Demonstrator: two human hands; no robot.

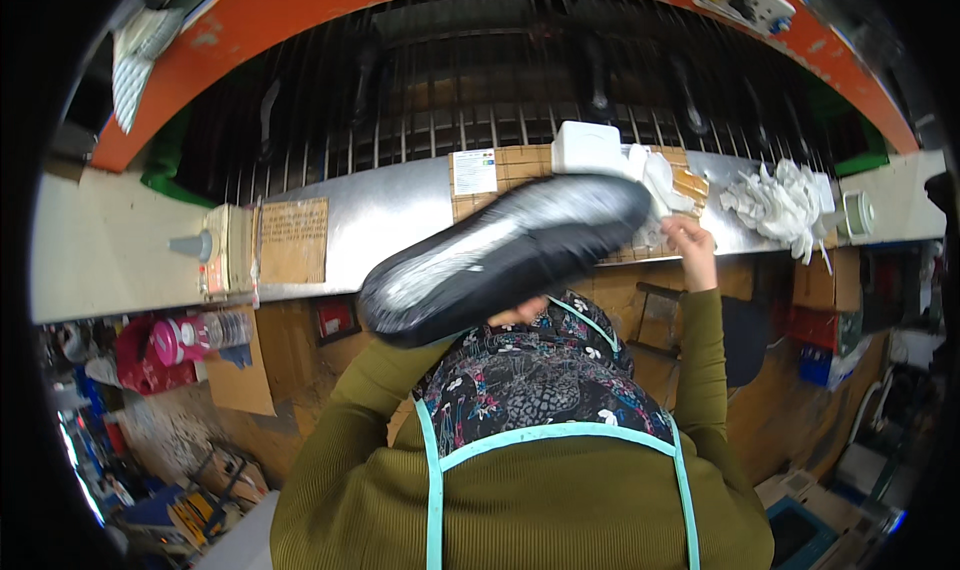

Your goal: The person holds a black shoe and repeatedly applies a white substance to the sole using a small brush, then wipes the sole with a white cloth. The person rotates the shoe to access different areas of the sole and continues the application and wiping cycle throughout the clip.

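Observation:
My left hand holds up a long black shoe sole with a glossy surface. The sole covers most of that hand. The sole is tilted, its far end rising toward the right. My right hand reaches up to the metal shelf and pinches a white cloth that hangs beside a white box. Both arms are in olive green sleeves, and a patterned apron with light blue trim lies below the sole.
A heap of white rags and a small round container sit further right on the shelf. A cardboard piece and a grey cone nozzle are at the left. Behind the shelf is a wire rack under an orange beam.

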